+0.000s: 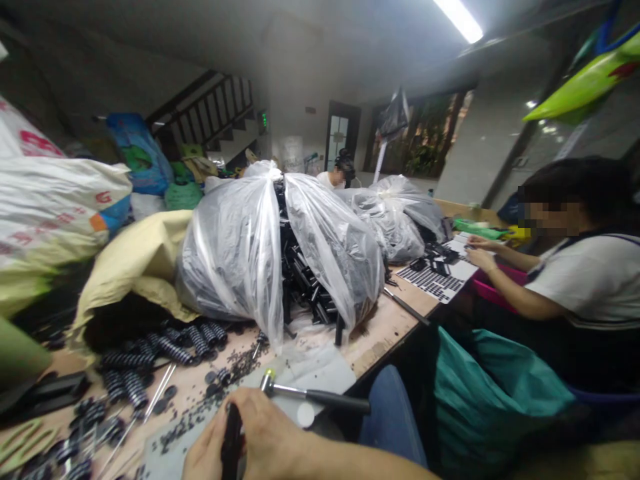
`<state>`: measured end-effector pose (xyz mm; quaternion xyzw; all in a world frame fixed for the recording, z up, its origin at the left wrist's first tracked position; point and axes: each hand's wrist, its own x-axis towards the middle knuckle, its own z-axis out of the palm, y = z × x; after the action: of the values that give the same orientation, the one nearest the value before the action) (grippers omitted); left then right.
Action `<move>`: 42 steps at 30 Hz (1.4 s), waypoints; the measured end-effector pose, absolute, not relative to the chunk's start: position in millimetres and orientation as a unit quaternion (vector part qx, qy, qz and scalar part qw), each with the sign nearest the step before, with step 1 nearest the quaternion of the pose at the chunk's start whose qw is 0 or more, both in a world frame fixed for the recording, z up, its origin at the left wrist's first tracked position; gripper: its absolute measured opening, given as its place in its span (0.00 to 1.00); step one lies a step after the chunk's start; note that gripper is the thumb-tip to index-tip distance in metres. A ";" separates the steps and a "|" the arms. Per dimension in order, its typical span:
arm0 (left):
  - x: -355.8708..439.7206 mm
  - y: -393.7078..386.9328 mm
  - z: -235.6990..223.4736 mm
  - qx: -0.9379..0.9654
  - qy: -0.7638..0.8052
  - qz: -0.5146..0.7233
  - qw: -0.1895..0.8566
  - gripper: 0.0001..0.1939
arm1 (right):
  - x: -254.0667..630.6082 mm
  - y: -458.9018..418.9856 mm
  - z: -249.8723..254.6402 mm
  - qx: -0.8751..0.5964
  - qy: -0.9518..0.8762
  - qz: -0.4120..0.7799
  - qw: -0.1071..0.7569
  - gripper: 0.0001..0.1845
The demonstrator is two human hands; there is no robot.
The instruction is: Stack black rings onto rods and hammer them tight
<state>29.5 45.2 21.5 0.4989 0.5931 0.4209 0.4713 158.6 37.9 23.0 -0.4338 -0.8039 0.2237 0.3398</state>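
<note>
Low in the head view, my right hand is closed around a long black part, whose exact kind I cannot make out. My left hand grips the same part from the other side, partly cut off by the lower edge. Just beyond my right hand lies a small hammer with a yellow tip and black handle. A white round disc sits near its handle. Tiny black pieces are scattered over a grey sheet beneath and around my hands.
Stacks of black ringed pieces, thin metal rods and scissors lie to the left. A large clear bag of black parts spills open ahead. At right a co-worker handles small parts beside a teal bag.
</note>
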 end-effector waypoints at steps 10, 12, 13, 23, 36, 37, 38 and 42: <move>10.5 30.0 -23.8 0.832 0.447 0.325 0.042 0.19 | 198.0 12.2 19.5 -0.656 -0.721 0.045 0.220 0.32; 7.0 28.5 -18.5 0.858 0.423 0.291 0.006 0.19 | 227.0 6.1 18.9 -0.702 -0.697 -0.017 0.145 0.13; 6.4 27.7 -14.3 0.866 0.419 0.274 -0.011 0.19 | 239.1 3.6 19.1 -0.703 -0.702 -0.028 0.111 0.07; 13.9 15.8 5.8 0.856 0.476 0.187 -0.067 0.18 | 231.9 -27.4 39.7 -0.663 -0.722 0.090 0.178 0.22; 66.1 -9.9 -9.9 0.815 0.562 0.138 -0.040 0.34 | 176.8 -38.2 77.4 -0.563 -0.784 0.108 0.238 0.22; 65.7 -9.8 -11.2 0.817 0.558 0.135 -0.044 0.32 | 172.0 -38.2 70.2 -0.558 -0.801 0.106 0.189 0.22; 64.9 -8.9 -12.1 0.820 0.555 0.133 -0.049 0.30 | 169.1 -37.8 62.9 -0.555 -0.814 0.106 0.137 0.22; 60.4 -0.2 -9.0 0.816 0.555 0.159 -0.031 0.25 | 182.5 -32.2 47.2 -0.588 -0.800 0.109 0.059 0.20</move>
<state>60.4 -0.2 -9.0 0.8156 0.5554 0.1595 -0.0308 182.5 -32.2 47.2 -0.5876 -0.7996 0.1085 0.0595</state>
